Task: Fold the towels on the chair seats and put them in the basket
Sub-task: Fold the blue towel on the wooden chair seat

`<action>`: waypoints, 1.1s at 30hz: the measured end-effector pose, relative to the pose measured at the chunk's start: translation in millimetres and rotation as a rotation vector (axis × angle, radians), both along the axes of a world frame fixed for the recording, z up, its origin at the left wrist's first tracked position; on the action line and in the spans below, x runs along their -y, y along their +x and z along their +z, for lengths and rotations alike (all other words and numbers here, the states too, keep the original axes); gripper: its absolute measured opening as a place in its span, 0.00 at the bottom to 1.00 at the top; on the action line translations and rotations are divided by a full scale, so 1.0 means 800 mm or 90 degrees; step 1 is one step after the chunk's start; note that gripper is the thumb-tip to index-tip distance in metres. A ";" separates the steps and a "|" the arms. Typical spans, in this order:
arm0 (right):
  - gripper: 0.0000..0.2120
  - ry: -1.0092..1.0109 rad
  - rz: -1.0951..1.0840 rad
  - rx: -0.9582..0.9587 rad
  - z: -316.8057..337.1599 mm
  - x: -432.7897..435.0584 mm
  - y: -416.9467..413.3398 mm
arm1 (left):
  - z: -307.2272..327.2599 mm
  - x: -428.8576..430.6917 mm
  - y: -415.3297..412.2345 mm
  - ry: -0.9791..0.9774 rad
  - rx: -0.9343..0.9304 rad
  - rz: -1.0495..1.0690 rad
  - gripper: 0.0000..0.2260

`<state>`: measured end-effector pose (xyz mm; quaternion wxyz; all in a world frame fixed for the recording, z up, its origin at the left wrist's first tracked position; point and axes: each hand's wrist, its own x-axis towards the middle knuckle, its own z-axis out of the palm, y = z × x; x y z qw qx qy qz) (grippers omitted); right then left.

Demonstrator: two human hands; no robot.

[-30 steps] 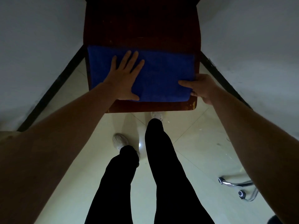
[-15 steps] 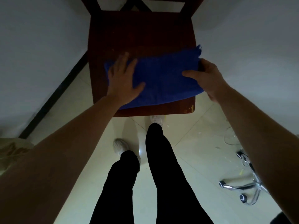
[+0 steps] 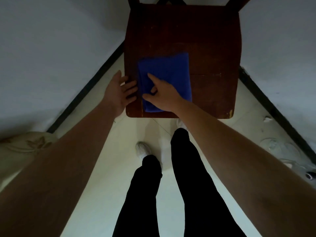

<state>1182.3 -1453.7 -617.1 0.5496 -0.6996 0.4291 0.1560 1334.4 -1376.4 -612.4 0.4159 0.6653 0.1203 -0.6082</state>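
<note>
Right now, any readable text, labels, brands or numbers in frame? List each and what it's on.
None readable. The blue towel, the wooden chair seat, both hands, the walls and the floor show no print, tag or logo. The patterned fabric at the left edge has a leaf motif, no lettering.

The right hand covers the blue towel's near-left corner. The chair's backrest runs off the top edge. At the right edge, a wheeled base is mostly cut off.
</note>
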 end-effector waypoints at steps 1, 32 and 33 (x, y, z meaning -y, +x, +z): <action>0.36 0.023 -0.031 0.005 0.002 0.000 -0.002 | -0.001 0.000 0.000 0.001 -0.003 0.003 0.21; 0.23 0.417 -0.456 0.044 0.083 0.050 -0.122 | 0.054 0.012 -0.033 -0.115 -0.038 -0.207 0.27; 0.23 0.423 -0.470 0.057 0.095 0.049 -0.127 | 0.067 0.010 -0.031 -0.125 -0.056 -0.207 0.28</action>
